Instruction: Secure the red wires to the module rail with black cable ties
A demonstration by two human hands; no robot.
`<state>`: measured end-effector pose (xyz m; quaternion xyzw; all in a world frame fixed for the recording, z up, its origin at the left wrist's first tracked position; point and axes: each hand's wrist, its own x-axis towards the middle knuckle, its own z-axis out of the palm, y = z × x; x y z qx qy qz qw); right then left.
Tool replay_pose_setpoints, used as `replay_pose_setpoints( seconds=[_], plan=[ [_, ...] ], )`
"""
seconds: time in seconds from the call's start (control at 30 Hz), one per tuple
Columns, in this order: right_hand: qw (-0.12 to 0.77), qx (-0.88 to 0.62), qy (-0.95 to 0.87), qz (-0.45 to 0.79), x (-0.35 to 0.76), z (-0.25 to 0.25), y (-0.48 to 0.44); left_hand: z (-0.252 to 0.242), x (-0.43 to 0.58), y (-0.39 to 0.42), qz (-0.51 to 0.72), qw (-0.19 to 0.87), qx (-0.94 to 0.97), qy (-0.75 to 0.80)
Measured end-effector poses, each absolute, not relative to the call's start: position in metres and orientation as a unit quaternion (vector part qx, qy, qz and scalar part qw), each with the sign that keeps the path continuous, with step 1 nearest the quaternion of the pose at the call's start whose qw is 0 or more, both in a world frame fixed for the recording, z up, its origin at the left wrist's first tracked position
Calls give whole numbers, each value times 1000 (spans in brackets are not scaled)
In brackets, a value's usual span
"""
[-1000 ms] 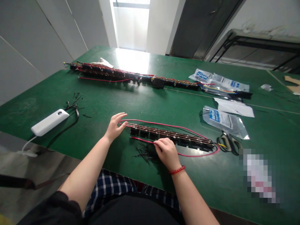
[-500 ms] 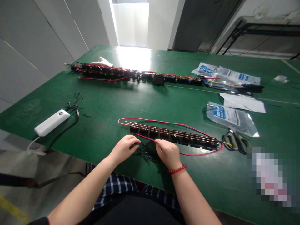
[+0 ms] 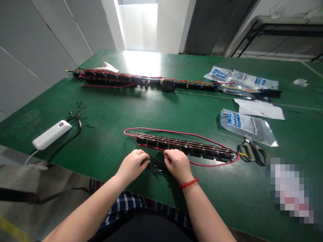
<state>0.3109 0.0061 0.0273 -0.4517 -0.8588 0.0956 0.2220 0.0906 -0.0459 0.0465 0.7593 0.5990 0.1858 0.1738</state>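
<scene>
A black strip-like assembly [image 3: 174, 143] with bare metal wires along its top lies in front of me, looped by a red wire [image 3: 174, 131]. My left hand [image 3: 133, 164] hovers left of a pile of thin black strips [image 3: 156, 165] that look like cable ties. Its fingers are curled towards the thumb; anything between them is too small to make out. Against the near edge of the assembly is my right hand [image 3: 178, 165], with a red bead bracelet at the wrist. Its fingers are closed over the red wire's path, and their contents are hidden.
A longer wired assembly [image 3: 148, 82] lies across the back of the green table [image 3: 121, 107]. Scissors [image 3: 253, 152], a plastic bag [image 3: 248, 127] and white paper [image 3: 259, 109] are on the right. Leftward are a white power-bank-like device [image 3: 51, 135] and black offcuts [image 3: 75, 114].
The view has shifted slightly, so the table's things sit a little further left. My left fingertips have drawn closer together near the pile. The right hand stays closed at the assembly's edge.
</scene>
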Motion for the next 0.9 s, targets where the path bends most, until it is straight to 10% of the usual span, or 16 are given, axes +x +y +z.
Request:
replay_pose_setpoints(
  seconds=[0.47, 0.9],
  plan=[
    [225, -449, -859, 97, 311, 28, 7, 46, 122, -45, 73, 19, 792, 606],
    [215, -449, -863, 87, 311, 28, 7, 49, 59, -37, 278, 148, 683, 659]
  ],
)
